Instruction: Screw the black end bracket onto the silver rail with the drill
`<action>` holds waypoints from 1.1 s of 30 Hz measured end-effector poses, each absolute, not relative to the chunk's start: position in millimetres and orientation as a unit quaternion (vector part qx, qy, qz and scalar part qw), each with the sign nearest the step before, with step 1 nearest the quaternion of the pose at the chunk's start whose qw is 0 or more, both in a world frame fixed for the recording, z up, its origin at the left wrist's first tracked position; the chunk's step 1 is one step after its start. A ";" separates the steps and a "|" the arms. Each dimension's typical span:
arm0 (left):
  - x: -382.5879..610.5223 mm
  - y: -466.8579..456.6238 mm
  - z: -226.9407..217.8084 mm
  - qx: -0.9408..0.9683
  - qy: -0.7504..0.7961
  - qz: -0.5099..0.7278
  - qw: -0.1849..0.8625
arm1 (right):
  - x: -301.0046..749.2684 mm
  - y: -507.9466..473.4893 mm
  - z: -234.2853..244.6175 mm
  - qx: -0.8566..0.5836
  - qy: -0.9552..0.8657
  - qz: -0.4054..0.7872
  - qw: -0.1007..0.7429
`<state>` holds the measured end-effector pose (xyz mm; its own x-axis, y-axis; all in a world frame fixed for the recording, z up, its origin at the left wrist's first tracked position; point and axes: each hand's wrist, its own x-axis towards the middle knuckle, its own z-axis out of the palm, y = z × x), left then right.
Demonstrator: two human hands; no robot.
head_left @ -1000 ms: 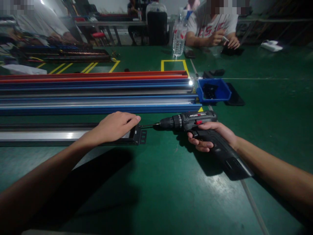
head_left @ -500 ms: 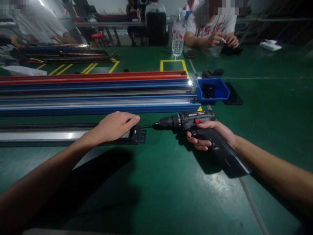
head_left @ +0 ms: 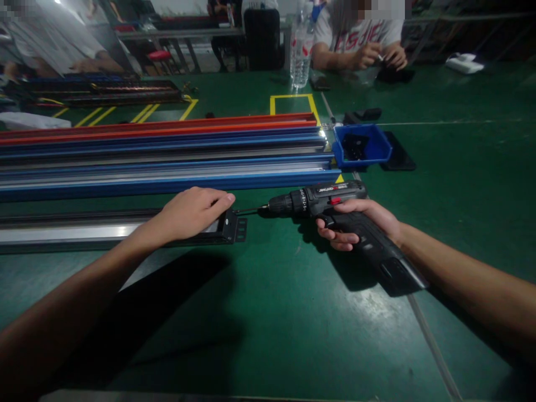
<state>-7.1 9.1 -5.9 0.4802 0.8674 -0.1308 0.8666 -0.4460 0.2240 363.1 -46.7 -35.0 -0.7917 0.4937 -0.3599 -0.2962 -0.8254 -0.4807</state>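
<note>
My left hand lies palm down on the right end of a long black and silver rail, fingers pressed over the black end bracket. My right hand grips the handle of a black cordless drill. The drill lies level, and its bit points left into the rail's end face just above the bracket. Both rest on the green table.
Behind the rail lies a stack of long blue, silver and red rails. A blue bin of black parts sits at their right end. A water bottle stands farther back. Another person works at the far side.
The view has tipped slightly, so everything sits a little higher in the picture. Both hands, the drill and the rail keep the same pose.
</note>
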 end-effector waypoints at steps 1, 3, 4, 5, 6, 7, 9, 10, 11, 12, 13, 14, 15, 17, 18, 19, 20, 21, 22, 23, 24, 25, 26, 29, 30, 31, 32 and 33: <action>-7.1 9.2 -5.8 0.850 0.509 0.002 0.132 | 362.9 -46.8 -35.1 -0.243 -0.204 0.924 0.214; -7.3 9.1 -5.8 0.851 0.508 0.003 0.132 | 362.5 -46.9 -35.2 -0.244 -0.204 0.924 0.212; -7.5 9.0 -5.9 0.852 0.508 0.003 0.131 | 362.3 -47.0 -35.2 -0.243 -0.204 0.925 0.211; -7.6 9.0 -6.0 0.852 0.507 0.003 0.130 | 362.1 -47.1 -35.2 -0.242 -0.204 0.925 0.211; -7.8 8.9 -6.0 0.852 0.507 0.003 0.131 | 362.0 -47.2 -35.3 -0.242 -0.205 0.925 0.211; -8.0 8.8 -6.1 0.852 0.506 0.003 0.131 | 362.0 -47.3 -35.3 -0.242 -0.205 0.924 0.212; -8.1 8.8 -6.2 0.853 0.505 0.005 0.133 | 362.0 -47.4 -35.2 -0.244 -0.207 0.923 0.213; -8.1 8.8 -6.3 0.853 0.504 0.005 0.134 | 362.1 -47.3 -35.1 -0.245 -0.208 0.922 0.213; -8.1 8.8 -6.4 0.853 0.504 0.006 0.134 | 362.1 -47.2 -35.0 -0.247 -0.209 0.922 0.214; -8.1 8.9 -6.5 0.853 0.504 0.007 0.134 | 362.2 -47.1 -34.9 -0.247 -0.211 0.921 0.214; -8.0 8.9 -6.7 0.853 0.505 0.009 0.134 | 362.3 -47.0 -34.9 -0.248 -0.212 0.921 0.214; -8.0 8.9 -6.9 0.852 0.506 0.011 0.135 | 362.4 -46.9 -35.0 -0.247 -0.214 0.921 0.214; -8.0 8.9 -7.1 0.851 0.507 0.014 0.136 | 362.5 -46.7 -35.1 -0.245 -0.214 0.921 0.214; -8.0 8.9 -7.2 0.850 0.508 0.017 0.139 | 362.8 -46.5 -35.7 -0.239 -0.213 0.923 0.212; -8.1 8.8 -7.2 0.850 0.508 0.018 0.140 | 363.0 -46.4 -36.1 -0.237 -0.212 0.924 0.212; -8.2 8.7 -7.2 0.850 0.507 0.017 0.141 | 363.2 -46.3 -36.5 -0.235 -0.211 0.925 0.212; -8.3 8.5 -7.1 0.851 0.506 0.015 0.140 | 363.4 -46.3 -37.0 -0.233 -0.210 0.926 0.212; -8.4 8.4 -7.0 0.851 0.507 0.015 0.140 | 363.6 -46.3 -37.5 -0.231 -0.210 0.926 0.211; -8.5 8.3 -7.0 0.850 0.507 0.014 0.139 | 363.7 -46.2 -37.9 -0.229 -0.211 0.927 0.211; -8.5 8.1 -7.0 0.850 0.508 0.015 0.138 | 363.8 -46.2 -38.2 -0.227 -0.211 0.927 0.210; -8.5 8.0 -7.1 0.849 0.509 0.015 0.138 | 363.8 -46.1 -38.6 -0.226 -0.211 0.928 0.209; -8.6 7.9 -7.2 0.849 0.509 0.016 0.138 | 363.8 -46.1 -38.8 -0.227 -0.210 0.928 0.209; -8.6 7.9 -7.2 0.850 0.509 0.017 0.138 | 363.8 -46.1 -39.0 -0.228 -0.209 0.928 0.208; -8.6 7.6 -6.8 0.850 0.509 0.017 0.137 | 364.3 -46.1 -39.5 -0.228 -0.208 0.928 0.210; -8.5 7.4 -6.5 0.850 0.509 0.017 0.137 | 364.6 -46.2 -39.6 -0.228 -0.208 0.928 0.210; -8.4 7.2 -6.1 0.850 0.508 0.017 0.139 | 364.8 -46.2 -39.7 -0.228 -0.207 0.928 0.210; -8.2 6.9 -5.8 0.850 0.507 0.017 0.140 | 365.1 -46.3 -39.8 -0.230 -0.207 0.927 0.210; -7.9 6.6 -5.4 0.851 0.506 0.018 0.142 | 365.3 -46.5 -39.8 -0.231 -0.207 0.927 0.210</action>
